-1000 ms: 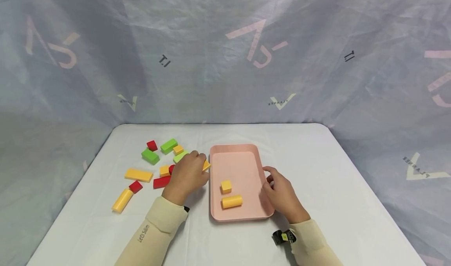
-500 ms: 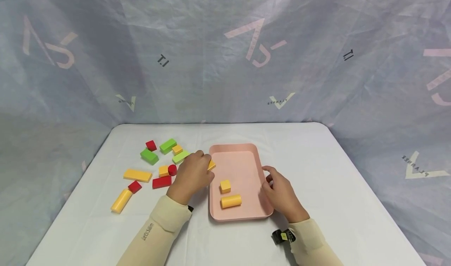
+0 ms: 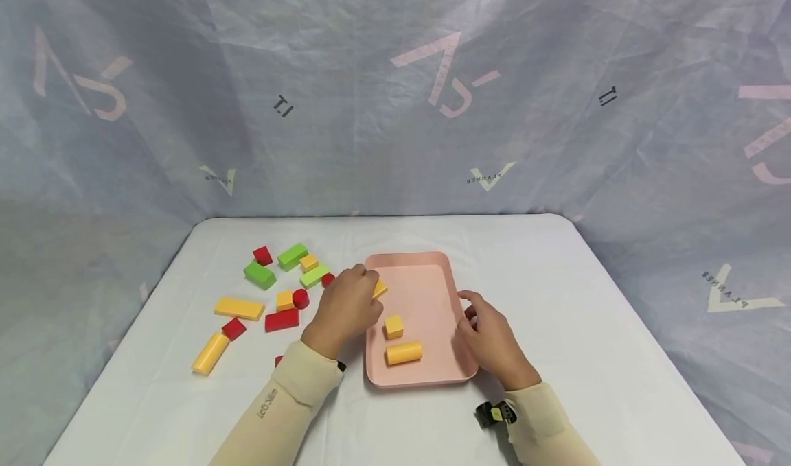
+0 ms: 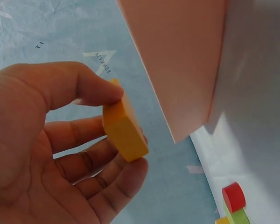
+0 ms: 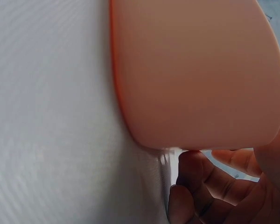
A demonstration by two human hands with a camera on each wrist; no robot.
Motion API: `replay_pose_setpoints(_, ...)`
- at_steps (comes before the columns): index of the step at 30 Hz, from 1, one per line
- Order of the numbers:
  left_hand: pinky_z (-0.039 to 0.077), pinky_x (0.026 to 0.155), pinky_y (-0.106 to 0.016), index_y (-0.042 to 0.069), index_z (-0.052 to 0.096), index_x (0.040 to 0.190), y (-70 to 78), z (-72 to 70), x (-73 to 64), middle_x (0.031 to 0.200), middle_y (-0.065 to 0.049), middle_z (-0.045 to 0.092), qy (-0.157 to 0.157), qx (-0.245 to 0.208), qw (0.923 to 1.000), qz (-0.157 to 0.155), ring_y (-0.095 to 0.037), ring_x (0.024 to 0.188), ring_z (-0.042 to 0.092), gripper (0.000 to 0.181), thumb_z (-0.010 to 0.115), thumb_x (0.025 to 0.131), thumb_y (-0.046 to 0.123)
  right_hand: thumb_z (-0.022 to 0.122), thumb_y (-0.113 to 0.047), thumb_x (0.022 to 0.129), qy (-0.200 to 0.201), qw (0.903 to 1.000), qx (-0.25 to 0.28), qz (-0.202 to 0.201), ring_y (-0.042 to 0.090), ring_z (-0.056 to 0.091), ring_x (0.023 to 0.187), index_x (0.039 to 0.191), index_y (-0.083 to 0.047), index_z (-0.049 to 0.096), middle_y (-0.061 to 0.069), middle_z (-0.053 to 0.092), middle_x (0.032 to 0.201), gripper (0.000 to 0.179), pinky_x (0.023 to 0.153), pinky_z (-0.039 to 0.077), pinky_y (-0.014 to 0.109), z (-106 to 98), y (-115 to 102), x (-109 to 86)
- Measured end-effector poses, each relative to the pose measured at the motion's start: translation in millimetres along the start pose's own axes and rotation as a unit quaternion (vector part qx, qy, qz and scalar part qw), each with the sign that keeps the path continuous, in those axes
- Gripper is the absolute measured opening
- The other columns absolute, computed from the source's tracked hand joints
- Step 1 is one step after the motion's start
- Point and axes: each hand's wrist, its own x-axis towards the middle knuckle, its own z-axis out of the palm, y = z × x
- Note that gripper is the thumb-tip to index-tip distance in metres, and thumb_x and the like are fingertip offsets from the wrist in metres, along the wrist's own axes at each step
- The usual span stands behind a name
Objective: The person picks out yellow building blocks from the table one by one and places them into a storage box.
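A yellow wooden block (image 4: 126,133) is pinched between the thumb and fingers of my left hand (image 3: 347,306), at the left rim of a pink tray (image 3: 423,294). In the left wrist view it stands clear of the tray's outer wall. My right hand (image 3: 491,342) holds the tray's right side, thumb at the rim and other fingers bent against the outside. Inside the tray lie a yellow cube (image 3: 393,327) and a yellow cylinder (image 3: 404,353), both toward the near left.
Left of the tray lie several loose blocks, among them a green block (image 3: 259,274), a flat yellow block (image 3: 239,308), a red block (image 3: 281,320) and a yellow cylinder (image 3: 210,353). A red piece (image 3: 279,360) is partly hidden by my left sleeve. Printed grey cloth (image 3: 371,109) hangs behind the table.
My left hand has moved right with the yellow block, from beside the tray to over its left rim. A red cylinder and another red piece have come into view behind it. My right hand stays put.
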Motion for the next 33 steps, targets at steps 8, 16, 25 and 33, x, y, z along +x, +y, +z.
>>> replay_pose_setpoints(8,0.056,0.070,-0.031,0.005,0.073,0.111,8.6,8.9,6.7,0.095,-0.004,0.062,-0.010,0.020,0.9995,0.021,-0.016,0.074,0.054,0.027,0.072,0.086,0.016,0.056,-0.011,0.097,0.004,1.0000,0.002,0.004,0.012,0.058,0.072,0.147,-0.014,0.052,0.002,0.065,0.095,0.051,0.064,0.050,0.029,1.2,1.3,-1.6)
replay_pose_setpoints(16,0.053,0.065,-0.028,0.007,0.073,0.112,13.5,16.7,11.4,0.091,-0.002,0.059,-0.018,0.049,0.9980,0.035,-0.015,0.071,0.052,0.028,0.072,0.087,0.019,0.057,-0.010,0.097,0.005,1.0000,-0.003,-0.003,0.011,0.058,0.073,0.148,-0.013,0.052,0.001,0.065,0.096,0.051,0.065,0.050,0.029,1.6,0.3,-1.8)
replay_pose_setpoints(25,0.052,0.066,-0.033,0.008,0.074,0.111,18.9,16.7,16.6,0.087,-0.001,0.060,-0.018,0.082,0.9950,0.053,-0.016,0.070,0.053,0.027,0.075,0.089,0.024,0.057,-0.011,0.097,0.005,0.9999,-0.009,-0.003,0.012,0.059,0.073,0.147,-0.014,0.052,0.002,0.065,0.096,0.051,0.065,0.050,0.030,-1.2,-0.6,-0.4)
replay_pose_setpoints(33,0.051,0.073,-0.043,0.013,0.073,0.105,20.8,21.7,20.2,0.090,-0.001,0.066,-0.017,0.108,0.9923,0.057,-0.023,0.077,0.063,0.025,0.077,0.088,0.031,0.056,-0.010,0.097,0.005,1.0000,-0.005,-0.004,0.012,0.058,0.073,0.148,-0.014,0.052,0.002,0.065,0.095,0.051,0.066,0.050,0.030,-0.1,0.5,0.0)
